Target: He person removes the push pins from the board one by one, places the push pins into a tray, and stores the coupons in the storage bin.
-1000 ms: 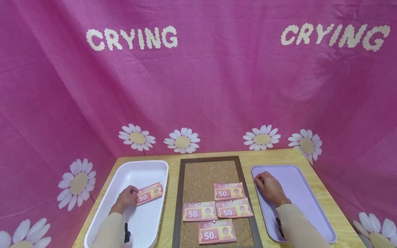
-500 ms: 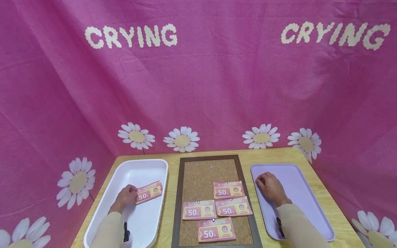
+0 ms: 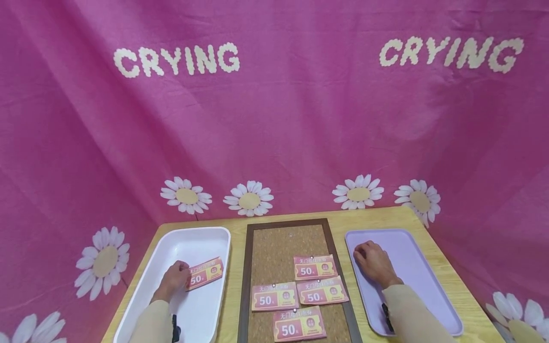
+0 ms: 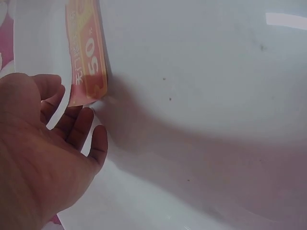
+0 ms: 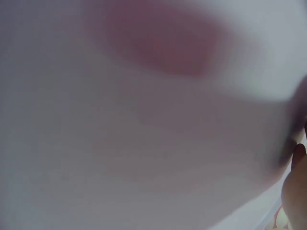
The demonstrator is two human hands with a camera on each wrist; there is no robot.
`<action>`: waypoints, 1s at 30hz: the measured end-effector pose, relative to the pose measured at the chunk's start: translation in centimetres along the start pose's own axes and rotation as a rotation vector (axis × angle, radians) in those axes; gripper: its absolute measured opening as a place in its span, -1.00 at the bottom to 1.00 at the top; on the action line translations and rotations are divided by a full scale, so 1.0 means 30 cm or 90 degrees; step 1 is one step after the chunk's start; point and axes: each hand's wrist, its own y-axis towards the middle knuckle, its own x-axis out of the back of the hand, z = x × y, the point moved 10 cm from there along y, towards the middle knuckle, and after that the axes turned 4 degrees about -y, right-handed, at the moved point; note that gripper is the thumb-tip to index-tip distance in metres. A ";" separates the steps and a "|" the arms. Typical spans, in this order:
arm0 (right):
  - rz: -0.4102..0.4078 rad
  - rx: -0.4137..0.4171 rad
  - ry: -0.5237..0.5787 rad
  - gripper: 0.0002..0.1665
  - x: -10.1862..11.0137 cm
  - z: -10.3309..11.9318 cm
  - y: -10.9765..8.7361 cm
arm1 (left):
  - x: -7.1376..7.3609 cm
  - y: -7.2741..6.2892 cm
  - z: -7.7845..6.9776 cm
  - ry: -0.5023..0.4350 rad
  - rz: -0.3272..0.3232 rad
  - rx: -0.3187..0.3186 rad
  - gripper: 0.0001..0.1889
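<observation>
In the white tray, my left hand lies with loosely bent fingers at the left end of a red and yellow 50 coupon. The left wrist view shows the fingertips right at the end of the coupon, which lies on the tray's floor. My right hand rests, fingers loosely bent, inside the lilac tray near its left rim. Its fingertips point down and are partly hidden; nothing shows in them. Only part of the right hand enters the right wrist view.
Between the trays lies a cork board with a dark frame. Several coupons are pinned on its lower and right part, each by a pin at the top. All stand on a wooden table before a pink curtain.
The head view has shifted slightly. Both hands, the coupon in the white tray and the pinned coupons keep their places.
</observation>
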 end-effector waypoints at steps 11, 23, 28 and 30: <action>-0.019 0.049 -0.069 -0.50 0.010 0.021 -0.003 | 0.020 -0.008 -0.071 0.022 -0.026 -0.028 -0.49; 0.008 0.049 -0.067 -0.47 -0.005 0.041 0.011 | -0.010 -0.018 -0.171 0.095 -0.025 -0.082 -0.45; 0.006 0.060 -0.064 -0.49 -0.007 0.063 0.011 | -0.034 -0.025 -0.198 0.073 -0.008 -0.082 -0.46; 0.010 0.059 -0.060 -0.49 -0.010 0.069 0.012 | -0.041 -0.027 -0.216 0.072 -0.009 -0.094 -0.47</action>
